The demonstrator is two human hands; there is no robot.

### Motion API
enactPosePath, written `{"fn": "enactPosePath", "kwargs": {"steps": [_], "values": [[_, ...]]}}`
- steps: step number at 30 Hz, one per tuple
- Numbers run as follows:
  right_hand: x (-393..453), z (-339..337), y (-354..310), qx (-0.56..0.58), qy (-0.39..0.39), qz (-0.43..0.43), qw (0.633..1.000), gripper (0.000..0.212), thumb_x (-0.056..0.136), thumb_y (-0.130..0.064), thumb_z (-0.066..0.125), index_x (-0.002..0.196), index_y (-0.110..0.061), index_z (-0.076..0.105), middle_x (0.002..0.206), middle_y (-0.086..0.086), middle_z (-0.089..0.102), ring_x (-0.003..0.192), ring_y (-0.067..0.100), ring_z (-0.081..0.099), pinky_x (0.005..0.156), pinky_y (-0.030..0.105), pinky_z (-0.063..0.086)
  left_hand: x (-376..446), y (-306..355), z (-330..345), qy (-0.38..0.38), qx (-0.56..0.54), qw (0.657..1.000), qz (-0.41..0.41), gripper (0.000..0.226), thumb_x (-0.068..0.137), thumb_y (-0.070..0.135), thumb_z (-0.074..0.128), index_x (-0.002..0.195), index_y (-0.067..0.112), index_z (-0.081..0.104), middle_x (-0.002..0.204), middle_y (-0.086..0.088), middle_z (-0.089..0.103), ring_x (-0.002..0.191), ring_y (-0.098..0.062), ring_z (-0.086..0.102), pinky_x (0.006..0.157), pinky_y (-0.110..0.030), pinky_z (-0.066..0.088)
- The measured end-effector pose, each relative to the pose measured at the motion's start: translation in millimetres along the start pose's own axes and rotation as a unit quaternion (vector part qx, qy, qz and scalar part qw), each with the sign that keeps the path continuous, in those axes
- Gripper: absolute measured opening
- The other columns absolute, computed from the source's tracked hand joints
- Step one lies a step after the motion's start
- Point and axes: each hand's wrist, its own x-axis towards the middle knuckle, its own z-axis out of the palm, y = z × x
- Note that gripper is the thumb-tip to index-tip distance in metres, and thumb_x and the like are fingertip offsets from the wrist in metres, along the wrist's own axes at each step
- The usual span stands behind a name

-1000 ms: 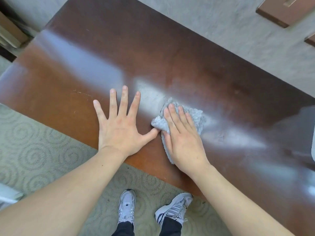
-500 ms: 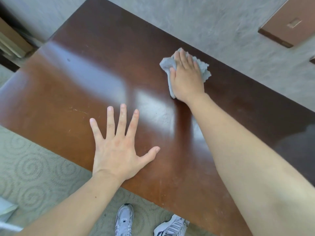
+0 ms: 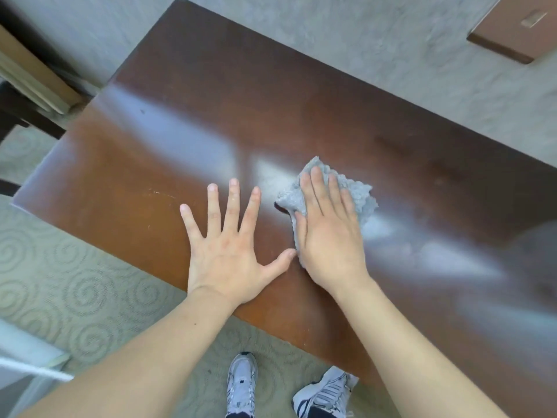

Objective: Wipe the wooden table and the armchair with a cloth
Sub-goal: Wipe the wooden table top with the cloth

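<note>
Head view: crumpled grey fleecy cloth (image 3: 358,194) is lying under the right hand (image 3: 327,224), whose straight fingers are pressing it onto the glossy dark-brown wooden table (image 3: 187,122); just beside, the left hand (image 3: 224,248) is resting flat, fingers spread.

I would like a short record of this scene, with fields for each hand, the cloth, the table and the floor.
left hand: flat on the table, fingers spread, holds nothing
right hand: presses flat on the cloth
cloth: grey, crumpled, on the table under the right hand
table: dark wood, glossy, with glare
floor: carpet with swirls; two sneakers near the table edge
</note>
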Motion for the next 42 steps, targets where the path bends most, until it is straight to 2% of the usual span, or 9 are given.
{"fn": "enactPosePath", "kwargs": {"steps": [3,7,11,17,21,28,31,36,42], "values": [[-52.3,8.6,-6.8,-0.006,-0.018,0.025,1.0,0.059,0.103,-0.035,0.024,0.157,-0.013,0.013,0.165,0.003,0.007,0.152,0.022,-0.001,0.123,0.041,0.008,-3.1,-0.8,-0.2,-0.005,0.0,1.0,0.009,0.11,0.077,0.093,0.017,0.161,0.022,0.017,0.169,-0.01,0.006,0.155,-0.037,0.001,0.115,-0.074,0.009],[-46.6,2.3,8.9,-0.016,-0.025,-0.014,0.999,0.06,0.102,-0.04,0.019,0.156,-0.014,0.019,0.164,0.002,0.012,0.152,0.022,0.006,0.122,0.04,0.01,-3.6,2.0,2.2,0.012,-0.003,1.0,0.013,0.11,0.078,0.093,0.021,0.16,0.019,0.022,0.169,-0.012,0.009,0.155,-0.038,0.004,0.114,-0.075,0.01],[13.1,-9.2,25.3,-0.015,-0.002,-0.03,0.999,0.059,0.102,-0.037,0.022,0.156,-0.013,0.021,0.164,0.002,0.016,0.152,0.023,0.011,0.123,0.041,0.014,-0.4,0.2,3.4,0.016,0.002,1.0,0.012,0.109,0.078,0.092,0.024,0.16,0.02,0.022,0.169,-0.012,0.009,0.155,-0.039,0.003,0.114,-0.075,0.009],[135.1,-30.5,47.3,-0.049,0.026,0.01,0.998,0.057,0.105,-0.034,0.023,0.156,-0.011,0.016,0.164,0.007,0.013,0.151,0.026,0.011,0.123,0.039,0.008,1.4,0.2,3.1,0.021,0.002,1.0,0.005,0.109,0.078,0.094,0.024,0.161,0.023,0.02,0.169,-0.011,0.009,0.155,-0.037,0.002,0.115,-0.074,0.008],[155.1,-28.9,44.4,-0.033,0.029,0.052,0.998,0.056,0.106,-0.035,0.022,0.157,-0.013,0.013,0.165,0.004,0.008,0.151,0.027,0.007,0.123,0.039,0.004,3.1,1.5,3.3,0.027,0.001,1.0,-0.001,0.109,0.077,0.094,0.02,0.161,0.025,0.016,0.169,-0.009,0.009,0.155,-0.036,0.002,0.116,-0.073,0.006],[35.2,-6.9,23.7,0.006,0.055,0.096,0.994,0.059,0.103,-0.035,0.025,0.156,-0.012,0.016,0.165,0.007,0.012,0.151,0.028,0.008,0.123,0.039,0.007,2.3,2.2,2.8,0.025,-0.015,1.0,-0.01,0.109,0.076,0.094,0.017,0.161,0.028,0.01,0.17,-0.006,0.004,0.155,-0.034,-0.002,0.116,-0.073,0.004],[-43.0,7.4,8.6,0.033,0.044,0.124,0.991,0.06,0.102,-0.038,0.023,0.157,-0.013,0.014,0.165,0.006,0.01,0.152,0.026,0.006,0.124,0.04,0.008,0.9,2.1,2.2,0.024,-0.018,1.0,-0.009,0.108,0.076,0.094,0.015,0.161,0.028,0.007,0.17,-0.006,0.001,0.155,-0.034,-0.005,0.116,-0.073,0.002],[-147.9,31.4,-30.1,0.01,0.015,0.15,0.989,0.064,0.101,-0.035,0.033,0.157,-0.011,0.013,0.165,0.008,0.007,0.152,0.028,0.005,0.121,0.046,0.016,-3.4,2.0,2.4,0.035,-0.026,0.999,-0.007,0.102,0.08,0.089,0.018,0.161,0.027,0.008,0.17,-0.007,0.001,0.155,-0.035,-0.003,0.116,-0.073,0.002],[-115.7,25.0,-23.7,-0.014,0.003,0.114,0.993,0.065,0.103,-0.042,0.033,0.156,-0.009,0.015,0.165,0.01,0.008,0.152,0.028,0.005,0.123,0.044,0.012,-1.9,3.0,2.9,0.044,-0.026,0.999,-0.006,0.1,0.081,0.088,0.017,0.161,0.028,0.009,0.17,-0.007,0.002,0.155,-0.035,-0.002,0.116,-0.073,0.003]]}}
